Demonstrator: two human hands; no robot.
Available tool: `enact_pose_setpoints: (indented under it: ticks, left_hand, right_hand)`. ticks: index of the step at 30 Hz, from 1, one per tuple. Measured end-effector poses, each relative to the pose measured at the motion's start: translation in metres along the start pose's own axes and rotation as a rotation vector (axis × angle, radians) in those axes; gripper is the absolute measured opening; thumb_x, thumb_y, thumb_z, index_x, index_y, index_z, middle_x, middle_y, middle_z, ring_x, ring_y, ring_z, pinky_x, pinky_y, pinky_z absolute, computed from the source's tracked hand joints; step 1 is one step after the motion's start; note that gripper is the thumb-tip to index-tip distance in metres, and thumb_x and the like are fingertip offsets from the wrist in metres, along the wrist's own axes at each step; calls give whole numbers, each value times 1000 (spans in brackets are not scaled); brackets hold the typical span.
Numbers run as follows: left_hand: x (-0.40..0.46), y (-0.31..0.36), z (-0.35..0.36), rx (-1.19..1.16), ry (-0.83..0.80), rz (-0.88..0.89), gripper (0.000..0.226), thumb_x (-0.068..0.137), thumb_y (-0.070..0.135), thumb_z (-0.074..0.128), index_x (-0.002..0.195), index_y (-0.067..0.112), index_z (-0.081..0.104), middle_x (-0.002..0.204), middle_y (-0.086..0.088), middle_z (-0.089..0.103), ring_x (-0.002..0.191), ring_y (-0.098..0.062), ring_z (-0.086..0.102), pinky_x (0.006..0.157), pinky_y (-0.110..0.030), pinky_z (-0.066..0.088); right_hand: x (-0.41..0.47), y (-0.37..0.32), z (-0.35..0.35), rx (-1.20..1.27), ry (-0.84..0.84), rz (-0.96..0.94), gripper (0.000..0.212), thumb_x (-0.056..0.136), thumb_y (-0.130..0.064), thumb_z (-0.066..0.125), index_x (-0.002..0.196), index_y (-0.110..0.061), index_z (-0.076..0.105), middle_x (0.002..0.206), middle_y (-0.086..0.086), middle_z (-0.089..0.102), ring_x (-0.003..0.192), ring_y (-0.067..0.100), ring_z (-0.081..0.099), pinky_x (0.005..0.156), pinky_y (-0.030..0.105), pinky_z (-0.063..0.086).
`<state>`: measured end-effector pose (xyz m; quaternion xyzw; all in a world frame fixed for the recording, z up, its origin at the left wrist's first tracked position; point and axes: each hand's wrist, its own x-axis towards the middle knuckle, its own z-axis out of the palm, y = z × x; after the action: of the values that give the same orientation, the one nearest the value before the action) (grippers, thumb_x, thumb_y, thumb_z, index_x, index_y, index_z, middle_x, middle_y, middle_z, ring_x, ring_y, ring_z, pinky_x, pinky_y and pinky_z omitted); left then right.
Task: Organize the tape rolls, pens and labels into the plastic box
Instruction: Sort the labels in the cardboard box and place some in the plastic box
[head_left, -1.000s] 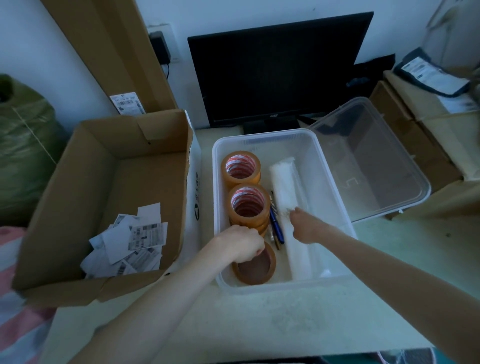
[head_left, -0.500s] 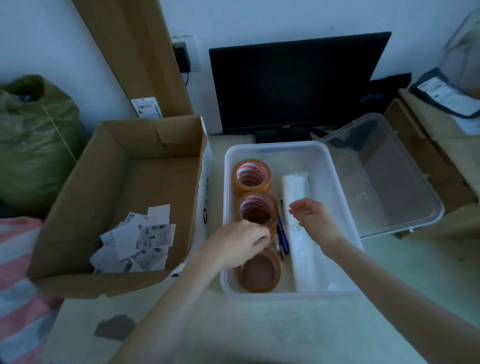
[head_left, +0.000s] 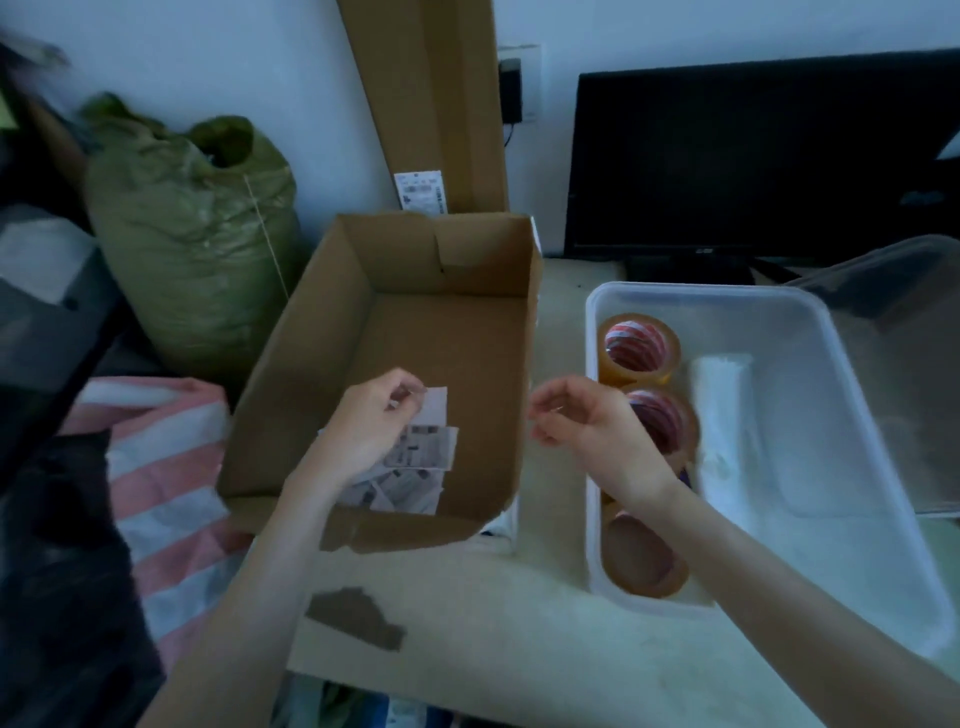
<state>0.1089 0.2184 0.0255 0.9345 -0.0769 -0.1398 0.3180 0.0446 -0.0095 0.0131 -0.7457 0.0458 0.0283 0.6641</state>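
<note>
Labels (head_left: 415, 462) inside cardboard box (head_left: 395, 291)

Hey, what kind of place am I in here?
Probably a small packing or shipping corner of an office: a cardboard box of printed labels, tape rolls in a plastic box, and a monitor on the desk.

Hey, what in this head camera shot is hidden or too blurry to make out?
- Pens: hidden in the plastic box behind the right hand and wrist.
- Label print: too blurred to read; the left hand pinches it and covers part of the pile.
- Middle tape roll: half hidden by the right hand.
- Box lid: cut off by the right edge.
</note>
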Motion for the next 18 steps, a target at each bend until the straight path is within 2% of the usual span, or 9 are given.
enact_pose_setpoints:
  ticks: [2, 4, 6, 8, 12, 14, 18]
  left_hand:
    - [14, -30, -9, 68, -56, -45, 24, 99, 27, 49, 122, 21, 55, 118, 5, 57, 101, -10, 53, 81, -27, 43]
    - [32, -56, -11, 161, -121, -78, 35, 97, 29, 52, 131, 20, 49, 128, 3, 50, 107, -12, 50, 85, -28, 43]
    - [52, -80, -11, 241, -209, -124, 46, 95, 32, 55, 138, 19, 42, 137, -3, 43, 116, -19, 49, 89, -32, 44]
    - [71, -99, -10, 279, -296, -179, 53, 95, 33, 56, 142, 17, 37, 140, -7, 36, 121, -25, 47, 92, -37, 46]
    - [100, -123, 4, 337, -379, -251, 62, 93, 26, 60, 146, 16, 30, 149, -12, 25, 135, -34, 33, 106, -49, 38]
    - [108, -132, 11, 308, -378, -301, 66, 92, 22, 61, 147, 16, 27, 151, -13, 22, 137, -35, 30, 108, -49, 35]
    - [107, -153, 21, 225, -327, -388, 70, 88, 21, 65, 147, 17, 26, 156, -14, 11, 142, -37, 19, 113, -52, 27]
  right_hand:
    - [12, -1, 21, 9, -13, 43, 32, 86, 13, 55, 85, -19, 62, 86, 7, 65, 72, 15, 66, 72, 27, 54]
    - [24, 0, 39, -56, -26, 74, 33, 84, 9, 59, 86, -23, 62, 91, 5, 66, 85, 20, 67, 81, 33, 54]
    - [35, 2, 55, -122, -29, 113, 33, 85, 7, 60, 89, -26, 61, 97, 0, 65, 96, 17, 63, 89, 32, 51]
    - [47, 2, 71, -150, -28, 205, 31, 87, 6, 57, 98, -23, 61, 103, -3, 63, 101, 12, 58, 89, 27, 47]
    - [79, 11, 99, -170, -26, 426, 31, 89, 5, 50, 110, -15, 58, 109, 2, 57, 101, 15, 53, 89, 31, 46]
    - [95, 19, 112, -201, -26, 538, 30, 91, 3, 48, 116, -13, 57, 107, 2, 55, 96, 15, 50, 88, 36, 46]
    - [121, 37, 130, -239, 3, 716, 31, 97, -2, 43, 127, -5, 49, 109, 10, 52, 95, 19, 44, 82, 34, 40]
